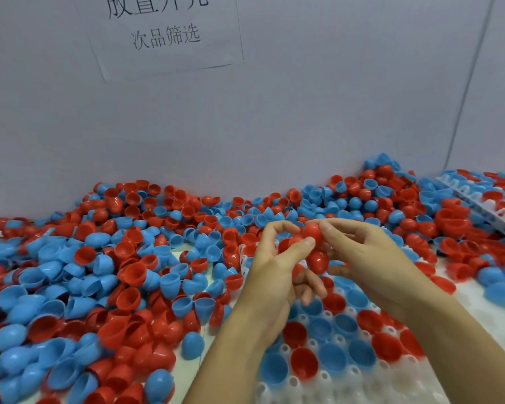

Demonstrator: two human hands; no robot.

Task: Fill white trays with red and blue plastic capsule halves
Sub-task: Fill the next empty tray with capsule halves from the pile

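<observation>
Head view shows both hands raised over the white tray [397, 383], working a small cluster of red capsule halves [314, 246] between them. The left hand [274, 272] has its thumb and curled fingers pinched round the near side of the cluster, and the right hand [359, 255] pinches the top half from the far side with thumb and fingertips. The halves look nested or stuck one inside another, though the exact count is hard to tell. My reading is that the step is to separate them, so a gentle twist while pulling along the stack should free one without cracking its thin wall or spilling the rest. The cluster's long axis runs roughly from upper right down toward the person, with the domed end of the top half pointing up and away; where the open mouths face is hidden by the fingers. For seating, each half should probably be turned mouth-up like the red and blue ones already in the tray's pockets. A loose pile of capsule halves [105, 281] covers the table to the left and behind, and a second tray [478, 208] lies at far right.
</observation>
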